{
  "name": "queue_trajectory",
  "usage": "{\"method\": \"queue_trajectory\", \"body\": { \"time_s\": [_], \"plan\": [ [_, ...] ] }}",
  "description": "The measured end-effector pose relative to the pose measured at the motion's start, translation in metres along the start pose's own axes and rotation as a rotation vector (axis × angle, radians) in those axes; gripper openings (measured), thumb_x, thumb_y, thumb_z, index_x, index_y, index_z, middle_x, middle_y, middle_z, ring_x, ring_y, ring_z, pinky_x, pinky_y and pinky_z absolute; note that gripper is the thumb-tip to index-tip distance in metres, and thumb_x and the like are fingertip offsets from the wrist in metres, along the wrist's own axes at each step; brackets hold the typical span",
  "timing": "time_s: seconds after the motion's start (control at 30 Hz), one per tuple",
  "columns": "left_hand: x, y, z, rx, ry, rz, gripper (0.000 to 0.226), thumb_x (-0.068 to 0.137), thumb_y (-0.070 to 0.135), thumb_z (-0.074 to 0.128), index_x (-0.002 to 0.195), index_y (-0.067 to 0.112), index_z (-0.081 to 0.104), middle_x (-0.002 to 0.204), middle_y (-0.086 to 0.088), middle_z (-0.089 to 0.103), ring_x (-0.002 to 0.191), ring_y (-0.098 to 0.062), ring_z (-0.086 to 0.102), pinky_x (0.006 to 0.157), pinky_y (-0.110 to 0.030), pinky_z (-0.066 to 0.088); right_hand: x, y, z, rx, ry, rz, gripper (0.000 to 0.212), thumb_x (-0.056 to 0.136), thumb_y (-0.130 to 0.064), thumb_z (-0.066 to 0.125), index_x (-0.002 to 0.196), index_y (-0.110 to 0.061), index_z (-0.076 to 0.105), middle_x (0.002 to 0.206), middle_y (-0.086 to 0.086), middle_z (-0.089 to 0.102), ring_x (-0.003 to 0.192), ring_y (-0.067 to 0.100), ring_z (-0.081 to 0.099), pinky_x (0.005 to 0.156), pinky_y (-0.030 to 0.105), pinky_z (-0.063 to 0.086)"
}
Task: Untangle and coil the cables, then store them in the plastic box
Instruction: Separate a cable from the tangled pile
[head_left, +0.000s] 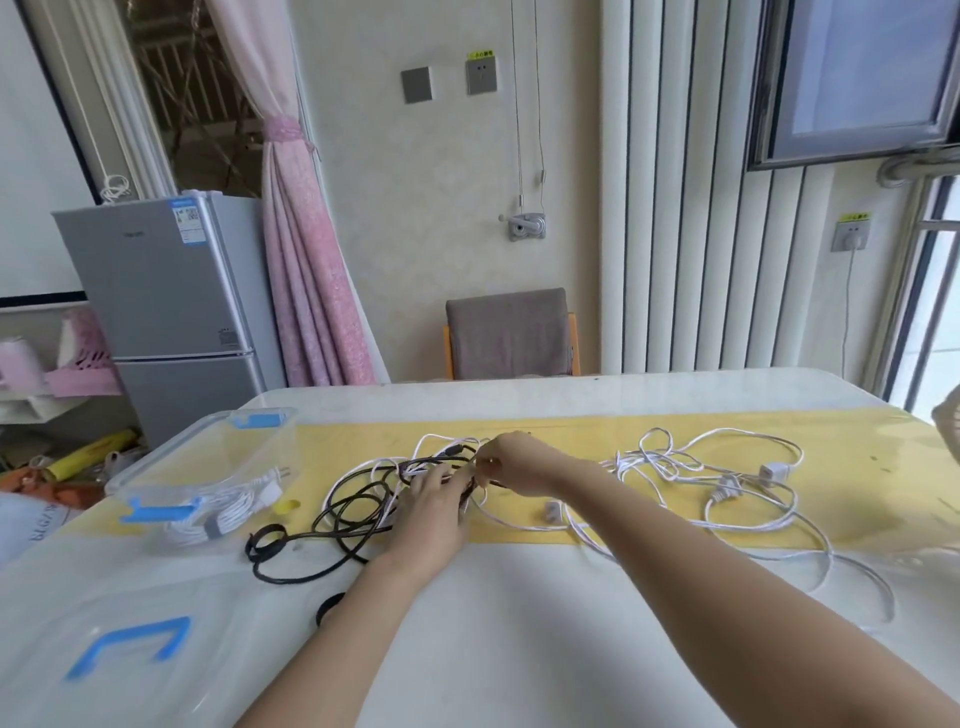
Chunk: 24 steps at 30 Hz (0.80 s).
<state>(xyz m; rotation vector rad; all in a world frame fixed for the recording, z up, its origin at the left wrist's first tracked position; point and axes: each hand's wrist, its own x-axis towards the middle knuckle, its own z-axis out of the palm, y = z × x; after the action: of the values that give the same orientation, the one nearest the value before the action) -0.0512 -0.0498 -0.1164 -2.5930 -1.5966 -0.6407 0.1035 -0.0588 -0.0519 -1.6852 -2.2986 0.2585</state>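
Your left hand (434, 501) had its grip curled narrow round a strand of the thin black rubber cable (353, 512). Your right hand (517, 462) met it with a fingertip pinch on the knot (465, 454) where that black cable crossed a thin white cord (431, 441); which strand the right grip held, I could not tell. From there the black cable sprawled in loose, uneven loops toward you over the yellow mat (519, 426) and onto the white table (519, 623), not yet coiled. To your right a second heap of long white cables with small plugs (737, 483) lay spread out and looped over itself, apparently untouched. To your left the clear plastic box with blue latches (166, 457) stood open, and one neatly bound white coil (223, 517) lay inside it; its clear lid (104, 623) rested near you on the table. By my reckoning you were early on: one cable stored, one being worked free, and the black cable, the white cord and the right-hand heap left to coil and box.
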Motion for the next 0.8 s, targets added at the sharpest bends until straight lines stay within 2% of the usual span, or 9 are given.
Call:
{"method": "queue_trajectory", "body": {
  "time_s": [0.1, 0.23, 0.3, 0.4, 0.47, 0.6, 0.67, 0.73, 0.8],
  "plan": [
    [0.006, -0.007, -0.007, 0.105, 0.002, -0.061, 0.053, 0.092, 0.019, 0.049, 0.141, 0.034, 0.038, 0.132, 0.001, 0.046, 0.122, -0.024, 0.043, 0.096, -0.036, 0.039, -0.014, 0.012, -0.038, 0.418, 0.336, 0.052, 0.020, 0.095, -0.014, 0.049, 0.086, -0.011, 0.067, 0.068, -0.005, 0.056, 0.061, 0.010, 0.047, 0.057, 0.021, 0.034],
    [0.019, -0.036, -0.023, 0.120, -0.042, -0.345, 0.033, 0.094, 0.015, 0.040, 0.125, 0.016, 0.052, 0.126, -0.014, 0.052, 0.119, -0.034, 0.046, 0.094, -0.039, 0.041, -0.036, 0.065, -0.103, 0.851, 1.109, 0.419, 0.023, 0.095, -0.013, 0.044, 0.092, -0.008, 0.066, 0.075, 0.003, 0.057, 0.073, 0.018, 0.050, 0.055, 0.023, 0.034],
    [0.027, -0.049, -0.034, -0.032, -0.067, -0.514, 0.032, 0.094, 0.018, 0.039, 0.122, 0.010, 0.051, 0.126, -0.021, 0.053, 0.116, -0.039, 0.049, 0.094, -0.041, 0.043, -0.051, 0.102, -0.121, 0.806, 1.251, 0.627, 0.028, 0.095, -0.013, 0.041, 0.100, -0.004, 0.068, 0.085, 0.008, 0.060, 0.085, 0.023, 0.056, 0.061, 0.027, 0.034],
    [0.039, -0.041, -0.045, -0.135, -0.077, -0.597, 0.039, 0.094, 0.017, 0.035, 0.131, 0.015, 0.046, 0.134, -0.016, 0.049, 0.123, -0.037, 0.044, 0.102, -0.044, 0.034, -0.067, 0.133, -0.120, 0.574, 1.017, 0.866, 0.029, 0.094, -0.011, 0.043, 0.108, -0.001, 0.066, 0.110, 0.021, 0.065, 0.107, 0.034, 0.057, 0.081, 0.031, 0.041],
    [0.043, -0.026, -0.048, -0.201, 0.021, -0.488, 0.038, 0.096, 0.015, 0.034, 0.130, 0.023, 0.050, 0.135, -0.012, 0.050, 0.124, -0.034, 0.044, 0.102, -0.042, 0.030, -0.067, 0.126, -0.108, 0.344, 0.830, 0.887, 0.031, 0.089, -0.003, 0.043, 0.115, 0.004, 0.060, 0.121, 0.028, 0.057, 0.116, 0.039, 0.050, 0.093, 0.035, 0.040],
    [0.043, -0.002, -0.058, -0.663, 0.152, -0.223, 0.027, 0.099, 0.016, 0.038, 0.102, 0.020, 0.064, 0.103, -0.008, 0.067, 0.103, -0.028, 0.060, 0.090, -0.034, 0.043, -0.043, 0.068, -0.083, 0.277, 0.549, 0.415, 0.057, 0.084, 0.005, 0.047, 0.139, -0.008, 0.043, 0.142, 0.018, 0.043, 0.128, 0.031, 0.044, 0.101, 0.028, 0.035],
    [0.038, 0.005, -0.066, -0.717, 0.093, -0.112, 0.026, 0.099, 0.020, 0.038, 0.090, 0.026, 0.062, 0.090, -0.003, 0.068, 0.092, -0.022, 0.064, 0.091, -0.037, 0.048, -0.027, 0.037, -0.069, 0.261, 0.397, 0.145, 0.068, 0.083, 0.004, 0.054, 0.146, -0.016, 0.035, 0.149, 0.010, 0.036, 0.137, 0.023, 0.034, 0.104, 0.022, 0.027],
    [0.029, 0.010, -0.074, -0.723, 0.039, 0.010, 0.029, 0.101, 0.016, 0.038, 0.087, 0.027, 0.061, 0.083, -0.001, 0.066, 0.079, -0.017, 0.063, 0.086, -0.040, 0.052, -0.010, 0.012, -0.055, 0.176, 0.300, -0.043, 0.075, 0.082, 0.004, 0.057, 0.148, -0.018, 0.029, 0.153, 0.008, 0.029, 0.142, 0.021, 0.024, 0.112, 0.029, 0.019],
    [0.020, 0.012, -0.085, -0.657, 0.022, 0.120, 0.031, 0.099, 0.009, 0.040, 0.088, 0.026, 0.063, 0.078, 0.004, 0.064, 0.066, -0.011, 0.057, 0.072, -0.030, 0.052, 0.004, -0.003, -0.043, 0.057, 0.249, -0.132, 0.078, 0.082, 0.006, 0.055, 0.149, -0.021, 0.026, 0.155, 0.007, 0.024, 0.143, 0.023, 0.019, 0.115, 0.038, 0.016]
  ]
}}
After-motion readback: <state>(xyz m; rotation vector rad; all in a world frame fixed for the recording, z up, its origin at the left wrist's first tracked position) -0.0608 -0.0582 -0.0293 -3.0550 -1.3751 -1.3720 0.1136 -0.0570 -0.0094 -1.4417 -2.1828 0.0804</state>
